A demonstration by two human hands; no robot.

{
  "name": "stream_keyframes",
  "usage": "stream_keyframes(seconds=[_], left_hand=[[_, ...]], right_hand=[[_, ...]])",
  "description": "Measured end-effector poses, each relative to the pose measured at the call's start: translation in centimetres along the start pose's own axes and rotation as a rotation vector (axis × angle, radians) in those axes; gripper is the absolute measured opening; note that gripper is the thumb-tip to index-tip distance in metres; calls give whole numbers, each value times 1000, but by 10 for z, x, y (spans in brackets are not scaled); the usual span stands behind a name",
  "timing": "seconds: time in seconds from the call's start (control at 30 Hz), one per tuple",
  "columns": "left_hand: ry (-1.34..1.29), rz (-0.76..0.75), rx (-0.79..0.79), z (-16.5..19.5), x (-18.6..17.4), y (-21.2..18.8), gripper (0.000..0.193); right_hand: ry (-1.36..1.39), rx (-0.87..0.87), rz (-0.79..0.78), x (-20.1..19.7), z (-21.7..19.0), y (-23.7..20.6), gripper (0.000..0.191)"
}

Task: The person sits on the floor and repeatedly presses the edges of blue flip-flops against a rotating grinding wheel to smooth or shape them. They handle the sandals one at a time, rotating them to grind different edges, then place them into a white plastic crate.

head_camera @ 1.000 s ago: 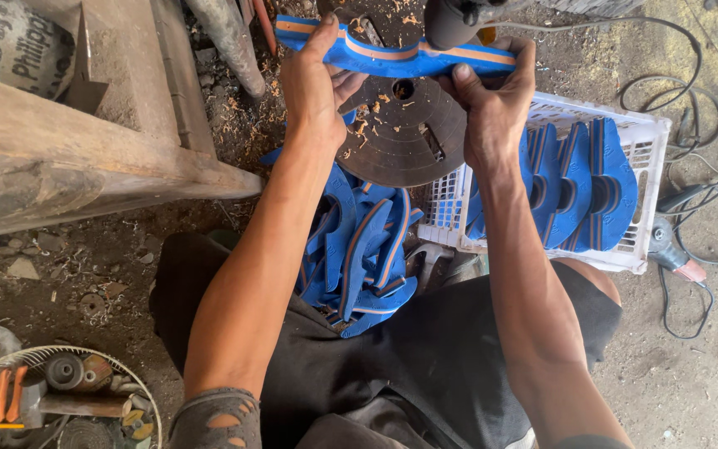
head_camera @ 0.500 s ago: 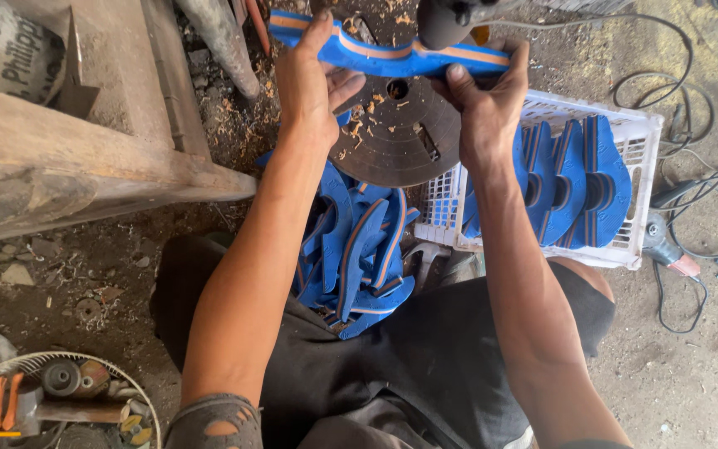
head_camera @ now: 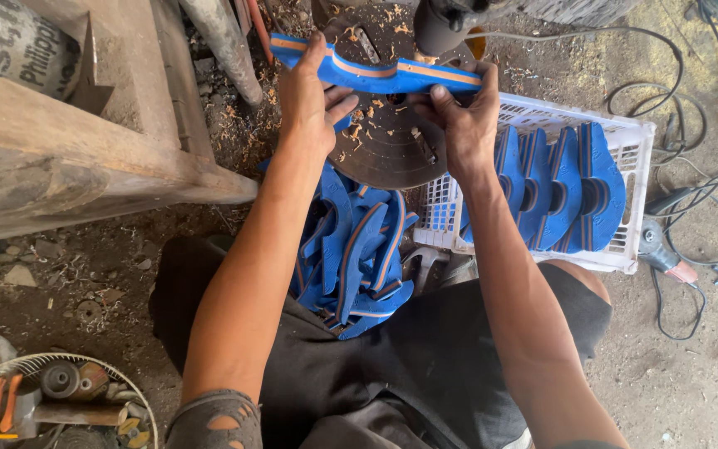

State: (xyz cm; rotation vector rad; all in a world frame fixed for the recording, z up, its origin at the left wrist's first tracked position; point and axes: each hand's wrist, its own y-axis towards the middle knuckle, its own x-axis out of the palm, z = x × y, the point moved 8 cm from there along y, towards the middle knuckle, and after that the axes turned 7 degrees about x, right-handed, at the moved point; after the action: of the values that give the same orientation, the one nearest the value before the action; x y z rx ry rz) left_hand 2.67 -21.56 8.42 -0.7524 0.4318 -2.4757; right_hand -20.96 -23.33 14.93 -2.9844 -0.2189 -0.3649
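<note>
While gripped at both ends by left hand (head_camera: 309,96) and right hand (head_camera: 459,116), blue sandal sole (head_camera: 376,73) held across round metal disc (head_camera: 388,145). At five o'clock, white crate (head_camera: 625,137); at six, loose sole pile (head_camera: 355,258).

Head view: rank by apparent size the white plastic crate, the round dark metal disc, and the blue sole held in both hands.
1. White plastic crate
2. Round dark metal disc, partly hidden by the hands
3. Blue sole with orange stripe, seen edge-on, so its true size is unsure
</note>
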Motion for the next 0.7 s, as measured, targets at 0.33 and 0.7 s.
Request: stream_keyframes(seconds=[0.33, 0.7], left_hand=[[-85, 84, 34, 18, -22, 3, 58], [-75, 130, 127, 39, -38, -3, 55]], right_hand=[[49, 30, -78, 20, -1, 1, 27], [-91, -20, -105, 35, -5, 2, 24]])
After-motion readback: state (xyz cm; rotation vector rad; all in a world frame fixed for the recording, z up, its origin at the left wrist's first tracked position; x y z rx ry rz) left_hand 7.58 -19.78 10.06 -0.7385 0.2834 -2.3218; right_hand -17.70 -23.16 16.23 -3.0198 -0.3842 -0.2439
